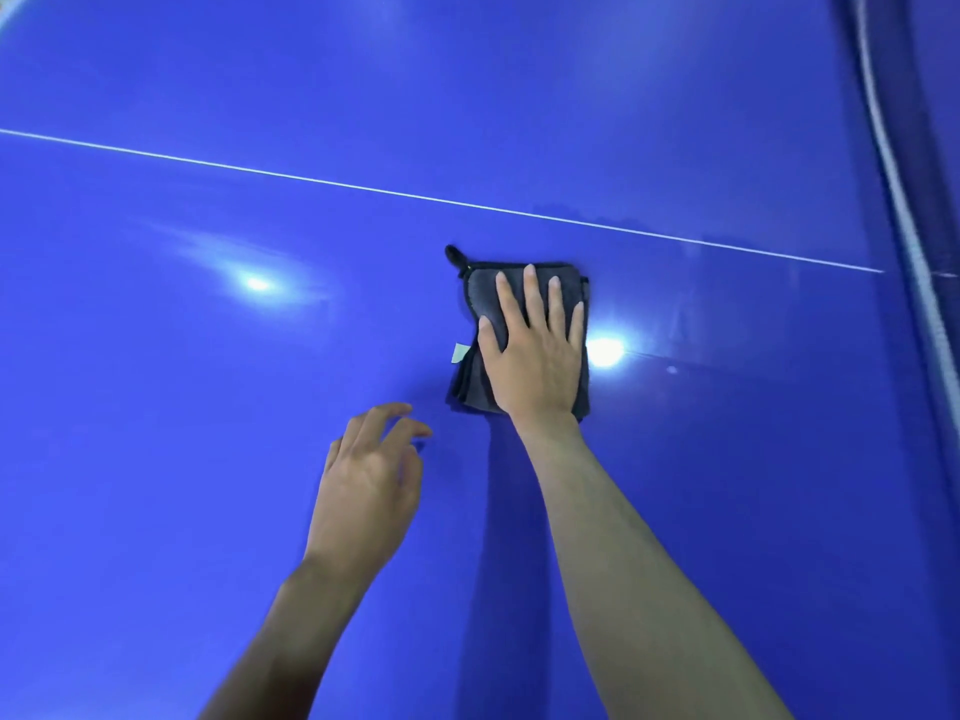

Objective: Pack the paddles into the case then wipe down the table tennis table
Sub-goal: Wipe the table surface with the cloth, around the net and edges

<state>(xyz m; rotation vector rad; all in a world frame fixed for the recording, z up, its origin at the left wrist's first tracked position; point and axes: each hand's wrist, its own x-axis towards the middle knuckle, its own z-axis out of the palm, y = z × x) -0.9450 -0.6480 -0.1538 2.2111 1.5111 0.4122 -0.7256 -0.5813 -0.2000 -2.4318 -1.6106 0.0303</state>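
**Right hand flat on the cloth, left hand loose above the table**

Right hand [535, 350] lies palm-down, fingers straight and spread, pressing a folded grey cloth [480, 314] onto the glossy blue table tennis table [208, 511]. The cloth looks soft and napped, rectangular, dark-edged, with a black hanging loop [454, 256] at its far left corner and a small pale tag [460, 352] on its left side. It sits just short of the thin white line [311, 180]. Left hand [366, 485] hovers nearby, fingers loosely bent, holding nothing. Both forearms reach forward, bare. Bright light spots gleam on the smooth surface.
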